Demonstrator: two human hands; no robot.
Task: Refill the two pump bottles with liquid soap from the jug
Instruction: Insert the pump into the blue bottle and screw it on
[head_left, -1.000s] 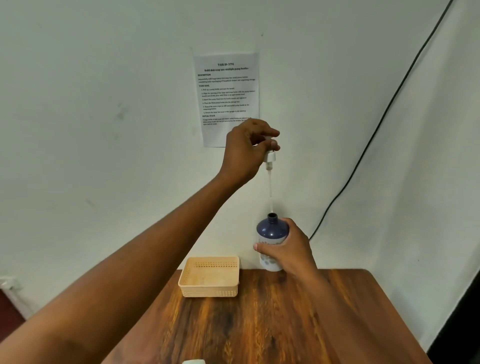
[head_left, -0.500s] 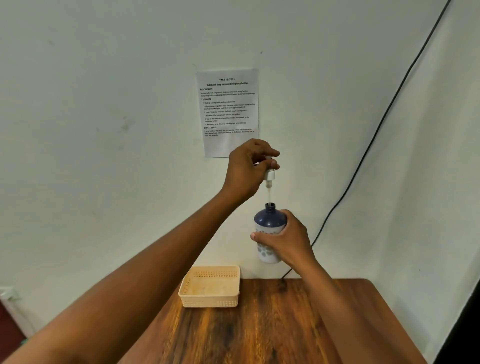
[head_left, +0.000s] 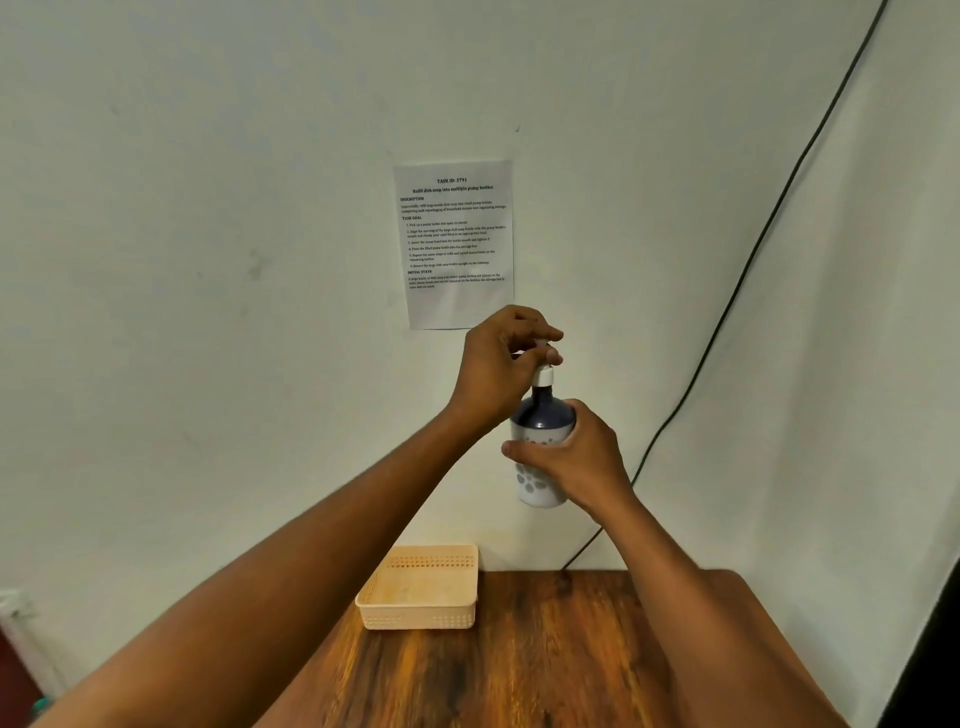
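Two hands meet at one bottle (head_left: 540, 486) held in the air above the table (head_left: 545, 660). Lower left, a basket (head_left: 418, 592) sits at the table's far edge. Left hand (head_left: 498, 366) pinches the pump (head_left: 543, 375) seated on the bottle's neck; right hand (head_left: 574, 457) has its fingers wrapped round the bottle's body.

Wooden table (head_left: 545, 665): only a beige perforated basket (head_left: 418, 590) stands on it, at the far edge toward the far left corner, just beside the wall (head_left: 208, 312). Bare wood runs right of the basket to the far right corner. Above that stretch both hands (head_left: 501, 364) (head_left: 576, 457) hold a pump bottle (head_left: 540, 441) in mid-air, forearms crossing over the near table. A black cable (head_left: 737, 291) hangs down the wall to the far edge.
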